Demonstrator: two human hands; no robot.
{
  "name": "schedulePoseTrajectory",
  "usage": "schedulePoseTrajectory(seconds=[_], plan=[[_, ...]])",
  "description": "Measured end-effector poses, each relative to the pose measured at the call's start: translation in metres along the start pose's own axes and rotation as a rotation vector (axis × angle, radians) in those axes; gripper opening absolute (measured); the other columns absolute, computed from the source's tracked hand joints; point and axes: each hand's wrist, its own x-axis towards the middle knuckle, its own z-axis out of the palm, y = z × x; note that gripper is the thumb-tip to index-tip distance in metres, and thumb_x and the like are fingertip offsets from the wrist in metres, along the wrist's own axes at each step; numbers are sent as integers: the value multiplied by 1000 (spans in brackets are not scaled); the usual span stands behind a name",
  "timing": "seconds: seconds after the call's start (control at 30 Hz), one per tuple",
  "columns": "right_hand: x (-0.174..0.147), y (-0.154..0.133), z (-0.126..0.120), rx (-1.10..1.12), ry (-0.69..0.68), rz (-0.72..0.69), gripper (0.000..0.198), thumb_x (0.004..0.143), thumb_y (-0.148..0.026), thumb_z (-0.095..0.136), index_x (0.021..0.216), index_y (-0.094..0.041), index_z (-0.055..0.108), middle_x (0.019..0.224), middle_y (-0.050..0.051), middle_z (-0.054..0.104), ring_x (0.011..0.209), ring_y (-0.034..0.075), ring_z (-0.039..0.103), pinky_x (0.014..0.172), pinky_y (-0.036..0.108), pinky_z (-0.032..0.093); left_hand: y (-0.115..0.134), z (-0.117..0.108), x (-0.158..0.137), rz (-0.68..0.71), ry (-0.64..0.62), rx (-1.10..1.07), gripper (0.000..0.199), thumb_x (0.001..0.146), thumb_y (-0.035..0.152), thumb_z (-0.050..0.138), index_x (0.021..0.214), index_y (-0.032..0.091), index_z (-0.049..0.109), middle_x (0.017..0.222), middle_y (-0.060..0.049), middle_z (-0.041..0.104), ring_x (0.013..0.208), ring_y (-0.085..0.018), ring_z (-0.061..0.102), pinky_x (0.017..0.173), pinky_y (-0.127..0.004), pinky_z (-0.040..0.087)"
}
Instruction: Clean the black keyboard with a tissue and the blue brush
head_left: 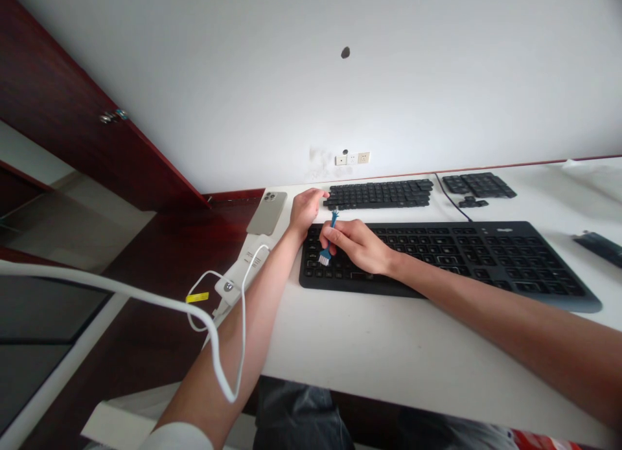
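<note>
Brush (pixel 326 253), blue with white bristles, sits pinched between the thumb and fingers of my right hand (pixel 357 244); its bristle end points down toward the left part of the black keyboard (pixel 466 249), and its handle tip leans up and away from me; I cannot tell whether the bristles press on the keyboard or hang just over it; many positions on the keyboard show as outlined squares; my left hand (pixel 305 210) is at the keyboard's far left corner, one finger stretched toward the loose keycaps (pixel 379 194) and the others partly hidden, so I cannot tell whether it closes on anything.

Those keycaps lie in close rows on the white counter (pixel 350 340), just beyond the keyboard; to their right lies a second block of keys (pixel 486 184), with a small cluster of keys (pixel 472 202) just nearer me; a black cable (pixel 451 202) runs from the keyboard's far edge between the two groups; left of my left hand a phone (pixel 269 213) lies with its cameras facing up; nearer me, by the counter's left edge, is a white device (pixel 247 263); a white cable (pixel 243 327) loops above my left forearm; behind everything, wall sockets (pixel 352 158) sit low on the pale wall (pixel 272 87).
</note>
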Motion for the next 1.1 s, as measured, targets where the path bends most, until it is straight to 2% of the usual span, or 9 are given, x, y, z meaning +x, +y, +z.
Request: schedulePoseTrajectory(seconds=[0.13,0.27,0.33,0.43,0.57,0.73,0.87,1.03,1.1], plan=[[0,1,0,25,-130,-42,53,116,-56,44,90,-17,69,75,1,66,68,14,58,72,29,44,-1,-1,0,35,-13,19,18,90,29,64,76,19,67,58,6,37,56,-10,33,58,-27,30],[-1,0,0,16,-57,-25,53,116,-55,44,90,-17,69,74,1,66,68,14,58,72,28,45,-2,-1,1,57,-11,40,19,89,31,64,75,19,67,57,6,38,57,-11,36,60,-27,33],[-1,0,0,-8,-102,-49,52,115,-55,45,90,-17,70,75,2,67,67,14,58,71,29,45,-1,-1,1,57,-5,37,19,88,31,64,75,19,67,57,6,37,57,-11,35,61,-27,33],[-1,0,1,133,-178,-37,54,113,-59,49,88,-16,70,75,2,67,67,15,61,69,29,47,1,0,0,45,4,31,17,87,32,64,76,19,67,59,6,38,59,-11,35,63,-27,35],[0,1,1,191,-86,4,56,111,-63,53,86,-16,70,74,3,69,69,16,63,72,30,48,2,1,-1,23,6,37,16,86,29,64,74,19,65,59,6,39,59,-11,36,62,-26,35],[2,2,0,262,-237,16,54,110,-62,56,90,-15,73,73,4,71,68,16,65,70,30,48,3,1,-1,38,8,34,16,87,27,64,73,19,65,59,5,37,57,-10,33,58,-27,31],[4,4,-1,397,-181,44,53,109,-63,59,93,-14,73,79,6,74,74,19,70,77,33,54,2,1,0,17,12,43,17,89,26,63,74,19,66,59,5,38,56,-10,34,57,-27,30],[3,-4,-5,129,-404,3,45,112,-50,57,96,-15,80,82,6,78,77,17,70,77,30,51,-1,1,4,-3,20,46,17,89,28,64,75,19,67,55,6,35,53,-10,32,54,-27,27],[4,-13,-9,134,-476,20,43,112,-47,57,96,-15,81,83,6,79,78,17,70,78,29,51,0,1,3,2,21,53,17,89,28,65,74,20,67,55,6,35,53,-10,32,55,-27,27]])
